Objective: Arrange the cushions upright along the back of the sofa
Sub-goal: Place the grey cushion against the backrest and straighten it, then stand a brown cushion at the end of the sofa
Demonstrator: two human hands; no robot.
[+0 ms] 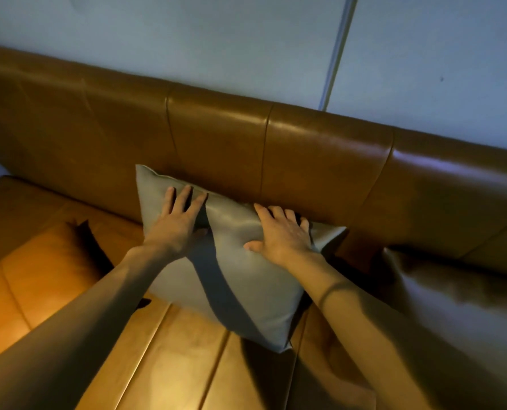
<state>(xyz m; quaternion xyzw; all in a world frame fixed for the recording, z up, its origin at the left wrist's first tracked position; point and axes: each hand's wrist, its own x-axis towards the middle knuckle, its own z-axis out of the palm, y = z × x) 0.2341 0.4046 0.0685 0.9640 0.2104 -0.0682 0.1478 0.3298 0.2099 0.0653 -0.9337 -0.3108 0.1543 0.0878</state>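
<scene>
A grey cushion (246,291) leans against the brown leather sofa back (216,137), its upper edge touching the backrest and its lower corner on the seat. My left hand (178,223) lies flat on the cushion's upper left part, fingers spread. On its upper right part rests my right hand (282,235), fingers spread over the top edge. An orange-brown cushion (54,261) lies on the seat to the left. A dark brown cushion (453,294) sits at the right, against the backrest.
The tan leather seat (172,365) stretches toward me with seams running front to back. A pale blue wall (187,39) rises behind the sofa, with a thin vertical conduit (338,51) on it.
</scene>
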